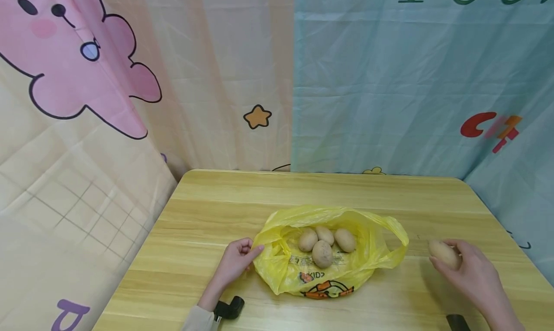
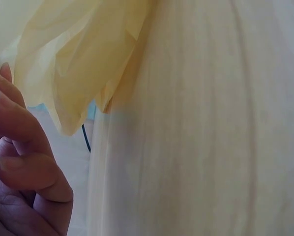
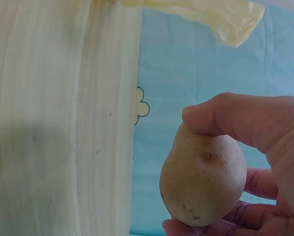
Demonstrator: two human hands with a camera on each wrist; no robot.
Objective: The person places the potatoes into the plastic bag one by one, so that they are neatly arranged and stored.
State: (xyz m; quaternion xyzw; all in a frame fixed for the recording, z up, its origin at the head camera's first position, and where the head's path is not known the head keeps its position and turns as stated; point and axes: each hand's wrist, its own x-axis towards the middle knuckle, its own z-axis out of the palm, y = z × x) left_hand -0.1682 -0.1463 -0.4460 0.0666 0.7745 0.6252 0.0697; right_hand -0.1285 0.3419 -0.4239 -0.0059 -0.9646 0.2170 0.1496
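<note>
A yellow plastic bag (image 1: 287, 283) lies with its mouth spread wide on the wooden table, several round potatoes (image 1: 322, 254) clustered inside. At the bag's left edge, my left hand (image 1: 237, 263) pinches the rim between thumb and fingers. The left wrist view has the curled fingers (image 2: 34, 172) beside the hanging bag film (image 2: 83, 59). Off to the right of the bag, my right hand (image 1: 473, 271) holds another potato (image 1: 445, 255). In the right wrist view this potato (image 3: 203, 177) shows brown specks, with the thumb across its top and fingers around behind.
A loop handle (image 1: 400, 239) of the bag sticks out toward the right hand. Printed curtains (image 1: 381, 90) hang behind the wooden table (image 1: 182, 235) and down both sides. Black wrist-camera mounts (image 1: 231, 308) sit by the wrists near the front.
</note>
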